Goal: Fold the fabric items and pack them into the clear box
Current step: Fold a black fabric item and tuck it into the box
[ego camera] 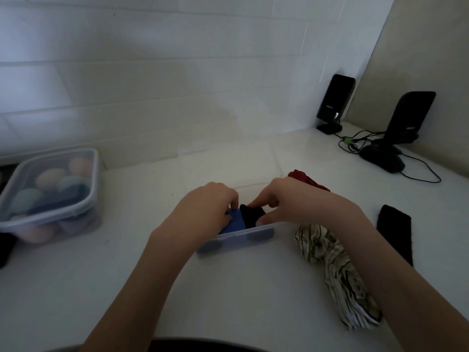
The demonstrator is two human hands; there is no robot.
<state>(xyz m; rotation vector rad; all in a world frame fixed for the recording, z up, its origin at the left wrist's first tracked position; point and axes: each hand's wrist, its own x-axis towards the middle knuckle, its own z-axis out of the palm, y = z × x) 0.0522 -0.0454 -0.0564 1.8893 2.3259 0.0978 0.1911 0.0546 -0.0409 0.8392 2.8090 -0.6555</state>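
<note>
A small clear box point(236, 239) sits mid-table. Inside it lies a folded blue fabric point(234, 223) with a folded black fabric point(251, 216) to its right. My left hand point(208, 204) presses down on the blue piece. Fingers of my right hand point(286, 199) pinch the black piece inside the box. A cream patterned fabric point(335, 270) lies bunched to the right of the box, under my right forearm. A red fabric point(308, 180) shows behind my right hand. A flat black fabric strip point(394, 229) lies further right.
A lidded clear container point(50, 194) of pastel sponges stands at the left. Two black speakers point(335, 100) point(411, 115), a black mouse point(383, 158) and cables occupy the back right corner. A white tiled wall runs behind the table.
</note>
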